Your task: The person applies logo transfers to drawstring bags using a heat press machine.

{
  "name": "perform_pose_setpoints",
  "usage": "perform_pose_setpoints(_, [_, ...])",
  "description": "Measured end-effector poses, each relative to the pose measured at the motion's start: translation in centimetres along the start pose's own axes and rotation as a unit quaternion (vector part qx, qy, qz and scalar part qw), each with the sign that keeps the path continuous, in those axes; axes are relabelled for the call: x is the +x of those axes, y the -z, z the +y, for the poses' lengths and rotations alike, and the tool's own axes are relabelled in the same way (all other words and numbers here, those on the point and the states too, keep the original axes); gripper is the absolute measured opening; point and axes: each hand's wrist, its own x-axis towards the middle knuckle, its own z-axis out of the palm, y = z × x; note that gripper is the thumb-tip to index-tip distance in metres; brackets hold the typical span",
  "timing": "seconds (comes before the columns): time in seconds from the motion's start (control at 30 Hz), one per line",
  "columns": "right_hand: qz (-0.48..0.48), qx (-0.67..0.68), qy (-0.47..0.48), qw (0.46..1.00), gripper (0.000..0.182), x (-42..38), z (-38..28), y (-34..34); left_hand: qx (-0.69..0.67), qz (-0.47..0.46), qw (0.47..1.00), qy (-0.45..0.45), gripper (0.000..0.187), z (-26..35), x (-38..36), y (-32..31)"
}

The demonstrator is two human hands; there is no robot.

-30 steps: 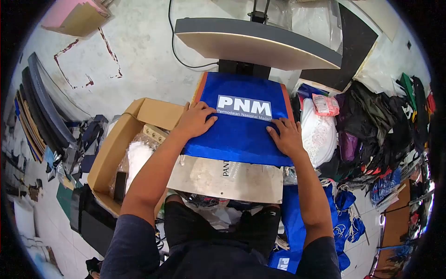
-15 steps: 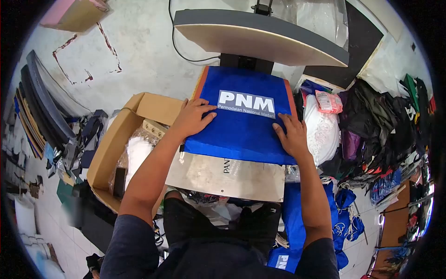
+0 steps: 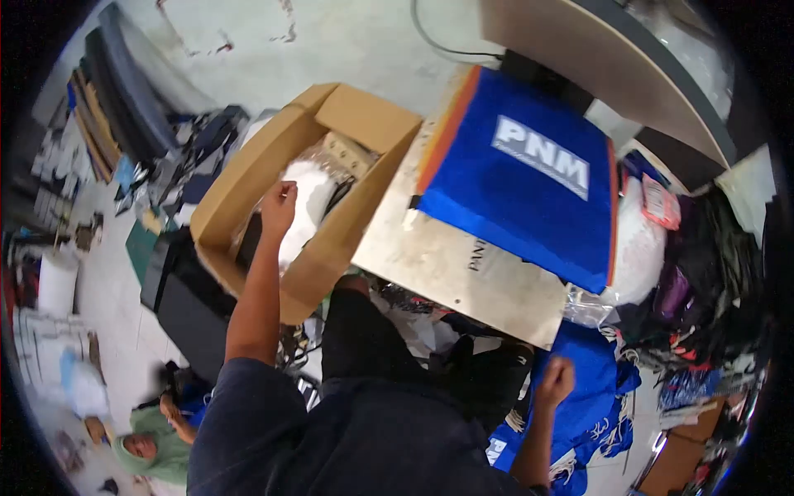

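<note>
Both my grips are off the blue cloth, where they lay pressed beside its PNM label half a second ago. My left grip is now over the box, by the white stack; its fingers are bunched narrow, and I cannot tell whether they pinch anything. My right grip is drawn back near me, curled into a loose fist, with blue bundles behind and below it. My view has swung left, bringing in a person in a green hood, behind my left grip.

The blue cloth lies right of my left grip and ahead of my right one, overhanging the tabletop. The box wall stands between my left grip and that cloth. Beyond the white stack sits a socket strip; the raised press head hangs past the cloth.
</note>
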Motion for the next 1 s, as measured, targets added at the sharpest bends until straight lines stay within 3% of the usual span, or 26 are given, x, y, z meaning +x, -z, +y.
perform_pose_setpoints(0.07, [-0.089, -0.012, -0.070, 0.994, 0.018, -6.0, -0.4, -1.5, 0.074, -0.022, 0.995, 0.056, 0.026, -3.9, -3.0, 2.3])
perform_pose_setpoints(0.1, [-0.139, -0.026, -0.096, 0.985, 0.017, -8.3, -0.6, -2.0, 0.148, -0.028, 0.988, 0.039, 0.026, -4.4, -4.5, 3.4])
perform_pose_setpoints(0.13, [-0.164, -0.019, -0.091, 0.982, 0.017, -9.9, -0.9, -2.1, 0.191, -0.034, 0.979, 0.061, 0.026, -5.7, -5.8, 4.1])
perform_pose_setpoints(0.2, [-0.223, -0.099, 0.023, 0.969, 0.018, -11.8, -1.3, -2.9, 0.247, -0.056, 0.955, 0.155, 0.034, -7.6, -7.2, 5.3])
perform_pose_setpoints(0.23, [-0.212, -0.075, -0.054, 0.973, 0.020, -11.6, -2.4, -3.0, 0.275, -0.070, 0.940, 0.186, 0.038, -7.7, -7.4, 5.8])
perform_pose_setpoints(0.33, [-0.202, -0.063, -0.117, 0.970, 0.023, -10.6, -1.2, -3.7, 0.308, -0.133, 0.910, 0.242, 0.050, -7.6, -7.6, 5.9])
perform_pose_setpoints(0.5, [-0.216, -0.123, -0.081, 0.965, 0.026, -10.3, 0.1, -4.8, 0.341, -0.262, 0.862, 0.268, 0.080, -4.5, -5.7, 4.2])
perform_pose_setpoints(0.6, [-0.210, -0.098, -0.118, 0.966, 0.025, -9.7, -0.9, -5.0, 0.376, -0.299, 0.853, 0.203, 0.076, -4.8, -5.7, 3.8])
perform_pose_setpoints(0.63, [-0.220, -0.120, -0.119, 0.961, 0.024, -9.8, -0.4, -5.1, 0.363, -0.289, 0.865, 0.192, 0.063, -5.0, -6.0, 3.8])
perform_pose_setpoints(0.77, [-0.233, -0.158, -0.121, 0.952, 0.021, -10.2, 0.7, -4.9, 0.338, -0.260, 0.889, 0.164, 0.049, -7.1, -6.2, 3.8])
perform_pose_setpoints(0.83, [-0.226, -0.154, -0.126, 0.953, 0.021, -9.8, -0.7, -4.7, 0.262, -0.208, 0.926, 0.177, 0.035, -7.7, -6.2, 4.0])
perform_pose_setpoints(1.0, [-0.224, -0.094, -0.131, 0.961, 0.021, -9.2, -0.6, -4.9, 0.078, -0.091, 0.976, 0.180, 0.026, -7.6, -5.6, 5.8])
